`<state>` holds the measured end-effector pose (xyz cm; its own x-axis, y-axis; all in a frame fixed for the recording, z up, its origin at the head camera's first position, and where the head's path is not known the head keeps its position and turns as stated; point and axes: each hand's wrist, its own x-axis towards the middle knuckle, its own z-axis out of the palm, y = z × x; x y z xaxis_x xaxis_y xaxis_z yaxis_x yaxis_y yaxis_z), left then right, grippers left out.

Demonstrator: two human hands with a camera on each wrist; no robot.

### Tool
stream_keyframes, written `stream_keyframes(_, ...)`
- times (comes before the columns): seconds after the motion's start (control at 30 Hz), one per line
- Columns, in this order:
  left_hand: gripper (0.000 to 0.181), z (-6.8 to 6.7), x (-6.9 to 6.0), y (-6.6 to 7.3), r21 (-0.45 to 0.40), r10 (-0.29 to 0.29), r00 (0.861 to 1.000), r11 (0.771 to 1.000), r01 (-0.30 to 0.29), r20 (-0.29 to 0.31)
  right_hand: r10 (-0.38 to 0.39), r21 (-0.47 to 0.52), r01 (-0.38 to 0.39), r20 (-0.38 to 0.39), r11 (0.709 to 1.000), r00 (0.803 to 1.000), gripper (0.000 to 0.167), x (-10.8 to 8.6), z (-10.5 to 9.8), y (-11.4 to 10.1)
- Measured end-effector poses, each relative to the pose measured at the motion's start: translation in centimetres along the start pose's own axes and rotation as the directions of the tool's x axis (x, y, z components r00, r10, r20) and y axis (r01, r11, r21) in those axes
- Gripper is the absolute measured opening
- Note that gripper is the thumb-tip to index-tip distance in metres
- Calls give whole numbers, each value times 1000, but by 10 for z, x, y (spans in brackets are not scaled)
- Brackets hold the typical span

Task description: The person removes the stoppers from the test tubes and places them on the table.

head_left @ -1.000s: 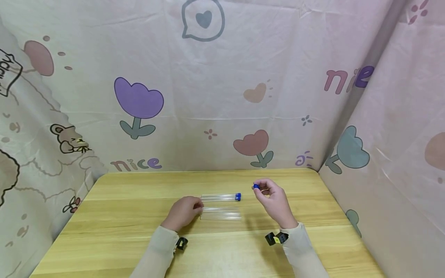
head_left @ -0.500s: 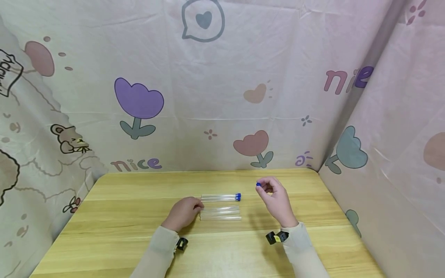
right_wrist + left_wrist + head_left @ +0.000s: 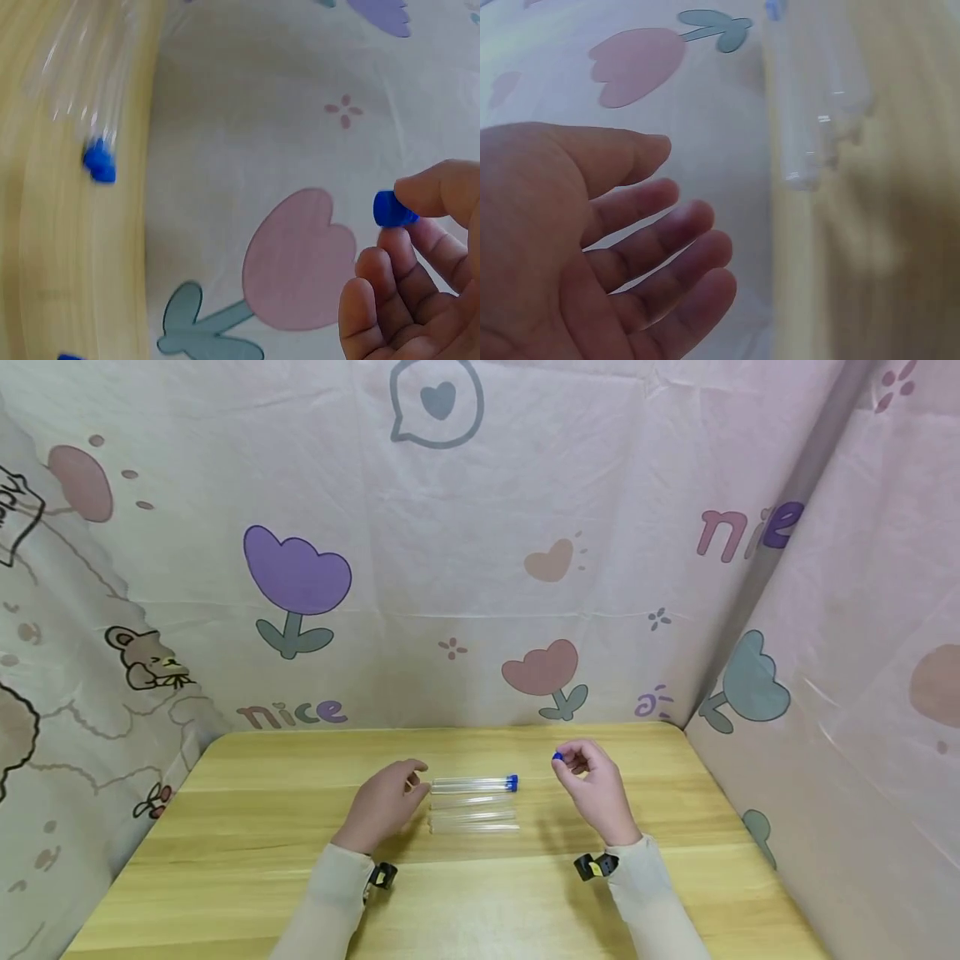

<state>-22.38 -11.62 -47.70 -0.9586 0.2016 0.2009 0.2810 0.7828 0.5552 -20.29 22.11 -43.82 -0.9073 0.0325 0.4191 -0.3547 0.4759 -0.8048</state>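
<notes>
My right hand [image 3: 597, 789] pinches a small blue cap [image 3: 558, 757] between thumb and fingertips, raised over the table; the right wrist view shows this cap [image 3: 393, 209] at the thumb tip. Several clear tubes [image 3: 474, 817] lie side by side on the table, their lengths running left to right. At the far side of the row are tubes with blue caps [image 3: 512, 783] on their right ends. My left hand [image 3: 382, 802] is beside the tubes' left ends, thumb and fingers parted and holding nothing. In the left wrist view the hand [image 3: 637, 232] is clear of the tubes [image 3: 799, 135].
A light wooden table [image 3: 247, 827] carries the tubes. Patterned cloth [image 3: 442, 568] hangs behind it and along both sides. Part of another blue item [image 3: 70, 357] shows at the bottom edge of the right wrist view.
My left hand has let go of the tubes and moved slightly left and back. One clear tube now lies nearer the capped ones. The right hand has shifted slightly right with the cap.
</notes>
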Motion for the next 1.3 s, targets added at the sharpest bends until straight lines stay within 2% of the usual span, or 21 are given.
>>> stream_keyframes(0.13,40,-12,-1,6,-11,5,1000,1000,-5,-30,15,-100,-13,18,995,1000,11,4,0,8)
stream_keyframes(0.23,41,-18,-3,11,-10,4,999,1000,-4,-35,50,-199,-40,47,979,998,10,7,-2,17)
stream_keyframes(0.43,39,-23,-4,15,13,-1,999,1000,2,-33,109,-372,-52,132,927,985,16,18,-7,35)
stream_keyframes(0.6,38,-23,-3,13,24,-2,1000,1000,3,-21,199,-477,-84,195,875,960,18,25,-8,47)
stream_keyframes(0.77,36,-21,-3,13,25,-16,1000,1000,15,6,317,-521,-151,246,840,916,9,27,-6,58)
stream_keyframes(0.87,35,-21,-3,13,25,-23,1000,999,23,18,344,-541,-154,269,827,900,7,27,-4,65)
stream_keyframes(1.03,34,-23,-4,14,22,-26,999,999,25,25,353,-553,-153,275,819,894,4,27,-3,73)
stream_keyframes(1.3,34,-23,-5,14,26,-32,999,999,31,22,337,-554,-125,299,823,893,4,27,-2,79)
